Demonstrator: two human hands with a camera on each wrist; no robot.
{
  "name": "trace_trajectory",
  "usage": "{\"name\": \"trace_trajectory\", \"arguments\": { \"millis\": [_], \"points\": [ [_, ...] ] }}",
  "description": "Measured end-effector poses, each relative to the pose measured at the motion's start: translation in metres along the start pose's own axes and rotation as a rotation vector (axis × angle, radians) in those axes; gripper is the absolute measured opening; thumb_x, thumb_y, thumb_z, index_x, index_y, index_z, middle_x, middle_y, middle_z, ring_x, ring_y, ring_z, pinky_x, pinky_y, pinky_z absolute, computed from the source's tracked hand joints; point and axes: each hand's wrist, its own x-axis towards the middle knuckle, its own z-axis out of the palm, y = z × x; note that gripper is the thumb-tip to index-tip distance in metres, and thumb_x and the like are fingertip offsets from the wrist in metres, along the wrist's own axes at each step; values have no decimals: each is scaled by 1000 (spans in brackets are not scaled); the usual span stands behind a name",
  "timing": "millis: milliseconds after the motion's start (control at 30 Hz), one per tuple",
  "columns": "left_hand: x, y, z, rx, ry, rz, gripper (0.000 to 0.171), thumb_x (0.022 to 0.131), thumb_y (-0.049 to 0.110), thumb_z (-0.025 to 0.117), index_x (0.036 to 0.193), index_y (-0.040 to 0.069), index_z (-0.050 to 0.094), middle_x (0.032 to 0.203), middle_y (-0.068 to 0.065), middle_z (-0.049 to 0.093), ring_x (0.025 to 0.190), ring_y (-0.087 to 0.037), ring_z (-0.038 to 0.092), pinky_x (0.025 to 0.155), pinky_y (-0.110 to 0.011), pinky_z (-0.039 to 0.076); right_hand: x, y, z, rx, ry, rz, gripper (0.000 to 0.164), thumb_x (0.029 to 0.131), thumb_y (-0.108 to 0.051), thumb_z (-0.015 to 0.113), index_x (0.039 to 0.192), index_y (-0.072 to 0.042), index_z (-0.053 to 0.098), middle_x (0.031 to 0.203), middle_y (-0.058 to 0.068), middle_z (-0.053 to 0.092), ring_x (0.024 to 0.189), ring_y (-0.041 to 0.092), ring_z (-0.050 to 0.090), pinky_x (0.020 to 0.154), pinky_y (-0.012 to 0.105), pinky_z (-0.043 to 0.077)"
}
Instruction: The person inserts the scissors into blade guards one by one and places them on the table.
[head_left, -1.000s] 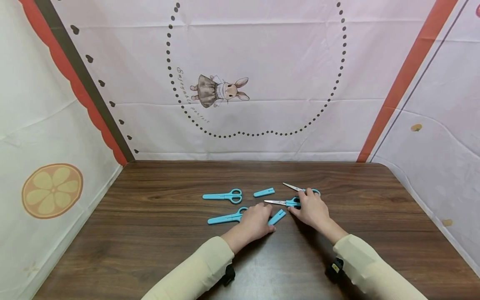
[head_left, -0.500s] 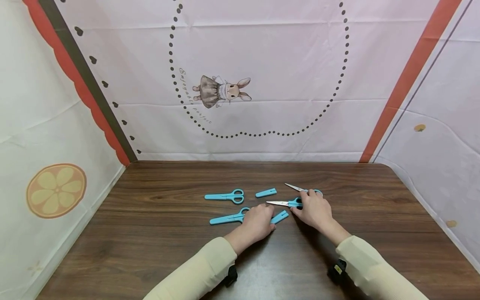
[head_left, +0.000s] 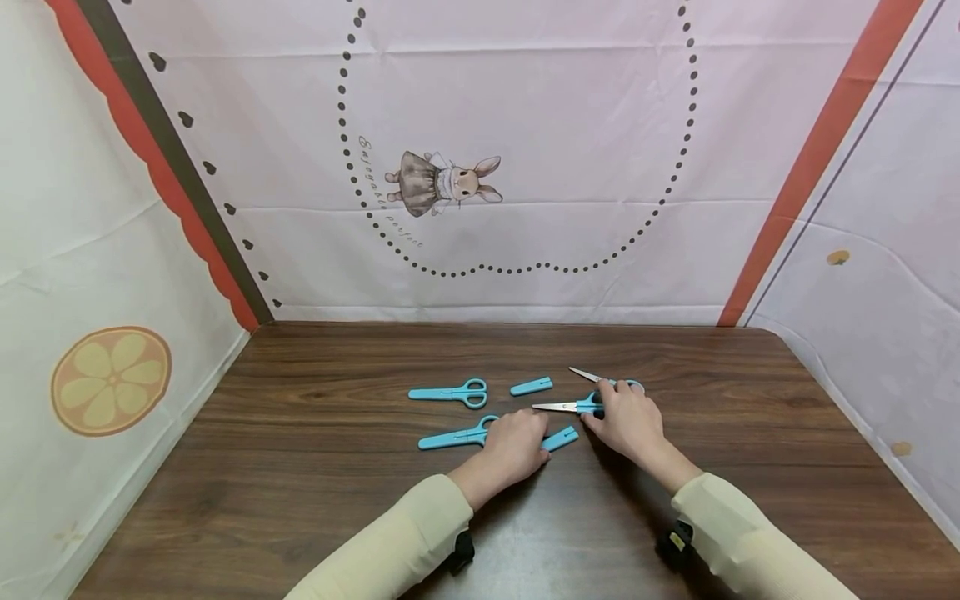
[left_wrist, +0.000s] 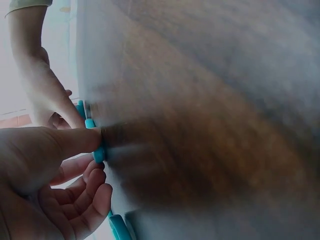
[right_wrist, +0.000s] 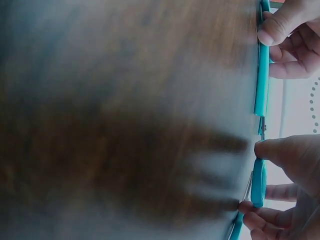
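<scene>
A light-blue blade cover (head_left: 561, 438) lies pinched between thumb and fingers of my left hand (head_left: 516, 442); that hand hides its near end. To its right, my right hand (head_left: 628, 417) holds the blue handle of a pair of scissors (head_left: 555, 407), whose bare metal blades point left above the cover. In the right wrist view, the thumb and fingers of my right hand (right_wrist: 295, 175) are on the scissors' handle (right_wrist: 258, 185). A second uncovered pair of scissors (head_left: 585, 374) lies just beyond, its handle partly behind my right fingers.
Another blue blade cover (head_left: 531, 386) lies loose behind the scissors. On the left, one pair of covered scissors (head_left: 442, 393) lies farther back and another (head_left: 453, 438) sits nearer, partly hidden by my left hand. All rest on a brown wooden table (head_left: 300, 467) before a printed cloth.
The blade cover in my left hand has turned to a flatter angle, its free end slightly lower. Both hands stay nearly in place; the whole head view shifted slightly.
</scene>
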Motion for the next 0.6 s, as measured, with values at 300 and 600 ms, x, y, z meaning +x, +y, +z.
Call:
{"name": "trace_trajectory", "arguments": {
  "millis": [300,600],
  "points": [
    [-1,-2,-4,20,11,29,9,78,27,71,81,19,67,78,4,59,67,-16,59,49,-30,43,1,-1,1,10,19,-1,50,76,-36,72,106,1,59,89,18,60,79,35,56,59,44,48],
    [-3,-4,-6,14,13,52,15,79,27,69,71,18,60,72,4,53,62,-13,53,47,-29,39,0,-1,0,17,5,16,52,77,-37,71,109,3,59,93,21,60,83,36,56,58,44,48]
  ]
}}
